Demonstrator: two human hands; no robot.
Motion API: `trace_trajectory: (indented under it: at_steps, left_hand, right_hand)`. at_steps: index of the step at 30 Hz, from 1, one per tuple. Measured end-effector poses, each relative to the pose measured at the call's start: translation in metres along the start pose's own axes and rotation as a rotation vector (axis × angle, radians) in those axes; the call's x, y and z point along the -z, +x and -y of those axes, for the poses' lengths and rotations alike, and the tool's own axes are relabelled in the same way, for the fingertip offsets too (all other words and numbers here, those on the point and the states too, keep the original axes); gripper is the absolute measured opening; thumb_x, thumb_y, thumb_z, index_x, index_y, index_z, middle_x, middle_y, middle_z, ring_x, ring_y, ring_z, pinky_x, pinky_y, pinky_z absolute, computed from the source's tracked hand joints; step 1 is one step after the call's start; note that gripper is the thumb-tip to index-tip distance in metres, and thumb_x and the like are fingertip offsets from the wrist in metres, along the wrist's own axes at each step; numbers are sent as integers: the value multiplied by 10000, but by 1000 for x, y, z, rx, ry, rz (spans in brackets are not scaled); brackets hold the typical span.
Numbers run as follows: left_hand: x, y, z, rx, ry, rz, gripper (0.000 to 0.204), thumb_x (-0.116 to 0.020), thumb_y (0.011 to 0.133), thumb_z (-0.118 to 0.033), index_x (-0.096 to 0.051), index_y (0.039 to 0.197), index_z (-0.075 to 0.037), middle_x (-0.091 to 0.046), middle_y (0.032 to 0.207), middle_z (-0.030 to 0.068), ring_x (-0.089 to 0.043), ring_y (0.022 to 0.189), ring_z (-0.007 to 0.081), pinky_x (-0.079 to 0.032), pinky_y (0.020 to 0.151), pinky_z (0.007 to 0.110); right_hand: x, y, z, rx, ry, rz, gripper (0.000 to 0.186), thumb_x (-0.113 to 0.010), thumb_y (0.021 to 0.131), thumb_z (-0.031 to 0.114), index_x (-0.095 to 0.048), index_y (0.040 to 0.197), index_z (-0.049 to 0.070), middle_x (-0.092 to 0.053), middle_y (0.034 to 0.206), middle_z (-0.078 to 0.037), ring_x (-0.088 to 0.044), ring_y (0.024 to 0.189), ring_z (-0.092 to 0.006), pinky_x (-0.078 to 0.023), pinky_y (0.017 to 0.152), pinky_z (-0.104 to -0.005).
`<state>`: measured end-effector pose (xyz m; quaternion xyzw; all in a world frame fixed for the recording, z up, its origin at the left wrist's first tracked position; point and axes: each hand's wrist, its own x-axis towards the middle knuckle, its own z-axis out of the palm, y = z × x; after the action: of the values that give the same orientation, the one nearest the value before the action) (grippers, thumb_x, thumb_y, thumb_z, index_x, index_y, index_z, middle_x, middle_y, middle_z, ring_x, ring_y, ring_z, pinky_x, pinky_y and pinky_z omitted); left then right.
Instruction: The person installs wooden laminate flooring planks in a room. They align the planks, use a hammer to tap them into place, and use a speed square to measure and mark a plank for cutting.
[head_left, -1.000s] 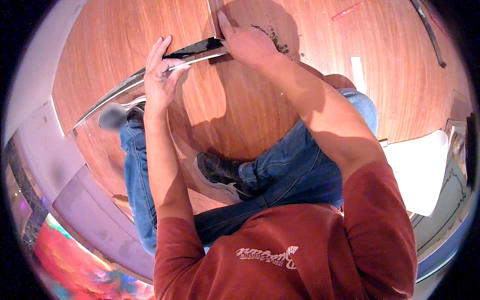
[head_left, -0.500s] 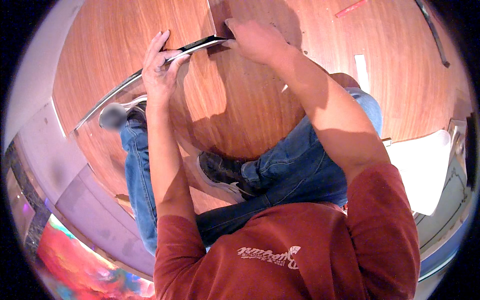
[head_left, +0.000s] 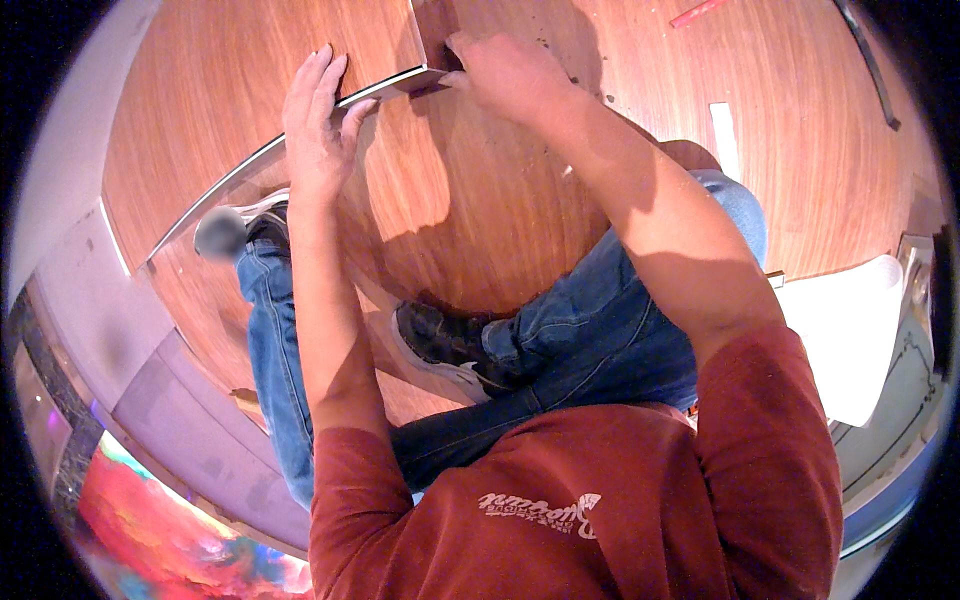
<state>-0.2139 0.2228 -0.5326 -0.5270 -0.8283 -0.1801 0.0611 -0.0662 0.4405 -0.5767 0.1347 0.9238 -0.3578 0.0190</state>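
Observation:
Along the near edge of a wood-grain board [head_left: 230,90] runs a long, thin black-and-white edge strip [head_left: 240,154]. My left hand [head_left: 318,140] is open across that edge, fingertips on the board and thumb against the strip. At the strip's right end is a dark brown upright piece [head_left: 433,30] at the board's corner. My right hand [head_left: 512,82] is there with curled fingers and the tips of index finger and thumb at this piece and the strip's end; whatever the other fingers hold is hidden.
Small dark debris [head_left: 610,98] lies beside my right hand. Farther right are a white strip [head_left: 724,135], a red stick [head_left: 700,12], a dark bent strip [head_left: 875,80] and a white sheet [head_left: 840,340]. My bent legs [head_left: 560,330] and shoes [head_left: 440,340] are below my hands; colorful artwork [head_left: 140,500] is at lower left.
The white part of the strip has moved up against the board edge, covering most of the black band. My left hand has moved slightly up and its pinch has loosened; my right hand has shifted slightly right.

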Motion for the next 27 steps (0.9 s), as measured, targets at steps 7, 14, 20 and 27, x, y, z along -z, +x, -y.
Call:
trace_trajectory:
  at_steps: [7, 14, 20, 27]
  left_hand:
    - [-10, 18, -46, -17, 179, 47, 755, -857, 819, -253, -542, 1499, -161, -464, 1586, 189, -434, 1452, 417, -357, 1184, 548]
    - [-26, 38, -59, -179, 332, 66, 671, -831, 838, -378, -598, 1449, -227, -485, 1564, 200, -454, 1433, 431, -391, 1152, 557]
    - [-31, 35, -55, -178, 306, 57, 634, -788, 870, -412, -575, 1461, -321, -464, 1590, 156, -435, 1454, 392, -362, 1166, 584]
    - [-32, 32, -56, -190, 302, 38, 648, -792, 875, -409, -568, 1471, -288, -466, 1588, 155, -450, 1448, 382, -373, 1152, 583]
  right_hand:
    - [-7, 4, -4, 17, -3, 1, 352, -651, 993, 398, -634, 1135, 76, -744, 937, -231, -716, 915, -454, -574, 774, -577]
    - [-7, 3, -9, -19, -118, 38, 309, -646, 972, 289, -676, 1218, 106, -742, 1002, -197, -718, 950, -435, -586, 808, -558]
    - [-19, -2, -23, 72, -172, -138, 280, -586, 962, 220, -747, 1164, 112, -688, 1245, -146, -625, 1233, -367, -482, 1040, -540]
    - [-33, -6, -20, 108, -232, -171, 335, -659, 931, 245, -748, 1232, 128, -663, 1185, -85, -600, 1226, -289, -447, 1000, -491]
